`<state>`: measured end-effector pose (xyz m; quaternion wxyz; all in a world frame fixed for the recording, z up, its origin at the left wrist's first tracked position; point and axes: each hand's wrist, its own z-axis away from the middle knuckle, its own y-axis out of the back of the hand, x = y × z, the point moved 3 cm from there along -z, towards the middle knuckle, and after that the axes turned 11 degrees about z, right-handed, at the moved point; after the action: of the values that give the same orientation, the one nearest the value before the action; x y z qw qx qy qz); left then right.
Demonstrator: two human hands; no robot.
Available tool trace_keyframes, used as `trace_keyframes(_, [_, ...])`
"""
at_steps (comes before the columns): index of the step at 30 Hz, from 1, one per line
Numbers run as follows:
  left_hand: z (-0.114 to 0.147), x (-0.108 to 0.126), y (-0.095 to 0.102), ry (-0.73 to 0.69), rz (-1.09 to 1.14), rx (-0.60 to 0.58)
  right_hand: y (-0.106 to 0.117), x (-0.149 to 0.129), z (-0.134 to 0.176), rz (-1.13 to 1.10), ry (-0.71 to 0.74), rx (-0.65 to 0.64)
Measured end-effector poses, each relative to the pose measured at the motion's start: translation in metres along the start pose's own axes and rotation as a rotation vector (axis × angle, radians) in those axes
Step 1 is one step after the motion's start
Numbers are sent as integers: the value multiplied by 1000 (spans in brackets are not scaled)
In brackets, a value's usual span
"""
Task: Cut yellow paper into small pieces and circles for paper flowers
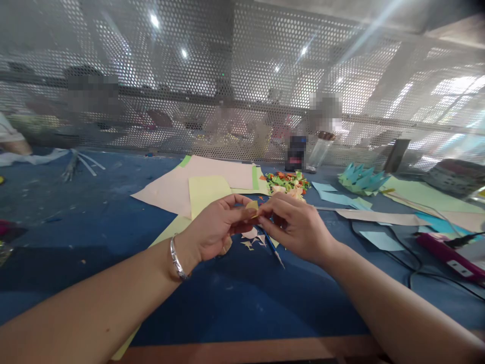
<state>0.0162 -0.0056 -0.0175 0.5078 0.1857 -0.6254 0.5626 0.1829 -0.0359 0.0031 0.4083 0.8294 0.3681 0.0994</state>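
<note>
Between the fingertips of my left hand (223, 222) is a small piece of yellow paper (252, 205). The fingers of my right hand (293, 222) are closed at its right edge, pinching there. Below my left palm shows a pale, rounded bit (226, 246), partly covered by the hand. Under both hands, pale paper scraps (253, 239) lie on the blue table beside a thin blue pen-like tool (275, 247) with a pointed tip. Just behind the hands is a pile of green, orange and cream paper pieces (288, 182).
Large cream paper (162, 189) and a yellow sheet (208, 189) lie behind my left hand. To the right are a blue-green paper crown shape (361, 178), blue paper pieces (381, 240), a magenta power strip (447, 255) and black cables. A perforated metal screen (212, 76) stands behind.
</note>
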Motion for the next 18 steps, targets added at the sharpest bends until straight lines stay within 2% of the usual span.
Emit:
trace_keyframes(3, [1,1,-4,-100,-29,-46,-1,0,-1,-65,-94,18])
trace_keyframes(9, [4,2,-10,-154,-12,-102,-2,3,-2,-200,-251,69])
trace_keyframes(18, [5,0,-7,-259,-148,-104,-4,7,0,-262,-329,77])
